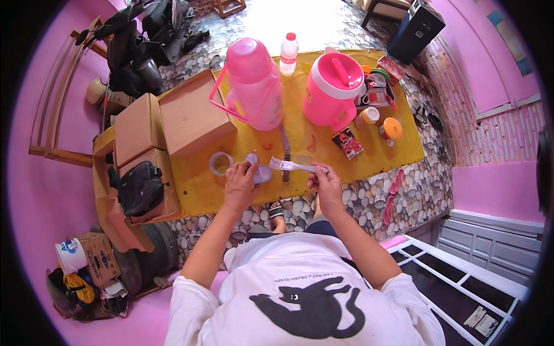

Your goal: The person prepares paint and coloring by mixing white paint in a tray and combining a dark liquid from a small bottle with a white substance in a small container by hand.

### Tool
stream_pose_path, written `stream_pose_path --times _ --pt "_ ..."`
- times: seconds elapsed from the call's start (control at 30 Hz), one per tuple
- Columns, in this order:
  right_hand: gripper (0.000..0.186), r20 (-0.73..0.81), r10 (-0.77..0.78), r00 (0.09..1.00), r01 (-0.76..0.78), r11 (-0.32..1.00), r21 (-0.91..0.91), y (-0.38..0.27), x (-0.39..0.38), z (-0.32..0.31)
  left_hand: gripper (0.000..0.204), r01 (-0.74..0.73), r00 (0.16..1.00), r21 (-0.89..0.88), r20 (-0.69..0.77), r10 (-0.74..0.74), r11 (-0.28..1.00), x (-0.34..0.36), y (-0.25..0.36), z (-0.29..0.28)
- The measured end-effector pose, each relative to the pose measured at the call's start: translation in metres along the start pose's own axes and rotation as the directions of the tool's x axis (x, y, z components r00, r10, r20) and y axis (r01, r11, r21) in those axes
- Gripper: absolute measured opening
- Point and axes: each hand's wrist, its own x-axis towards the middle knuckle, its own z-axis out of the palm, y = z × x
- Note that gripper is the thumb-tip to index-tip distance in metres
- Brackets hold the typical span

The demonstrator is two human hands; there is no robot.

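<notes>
My right hand (pixel 326 183) pinches the handle end of a pale plastic fork (pixel 295 167), its tines pointing left above the yellow tabletop (pixel 196 184). My left hand (pixel 239 183) has its fingers bent against a small, round, translucent purple container (pixel 262 174). Just above those fingertips shows a smaller purple piece (pixel 251 157); whether the two are joined, I cannot tell. To the left of this hand lies a clear ring (pixel 221 164), like a tape roll. A small red and black packet (pixel 347 143) lies beyond my right hand.
At the back of the table stand a pink thermos (pixel 252 86), a water bottle (pixel 288 55) and a pink jug (pixel 333 89). Jars (pixel 367 117) and an orange-lidded container (pixel 391 129) are at right. Cardboard boxes (pixel 193 112) and a black bag (pixel 141 188) crowd the left.
</notes>
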Motion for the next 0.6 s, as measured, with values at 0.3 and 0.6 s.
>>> stream_pose_path --times 0.3,0.6 --pt "0.024 0.003 -0.022 1.000 0.022 1.000 -0.019 0.012 0.005 0.000 0.062 -0.017 1.000 -0.001 0.023 0.017 1.000 0.002 0.001 -0.003" --pt "0.023 0.132 -0.205 0.970 0.243 0.839 -0.487 0.023 -0.004 0.012 0.062 -0.031 0.999 0.005 0.019 0.031 1.000 0.005 0.003 -0.008"
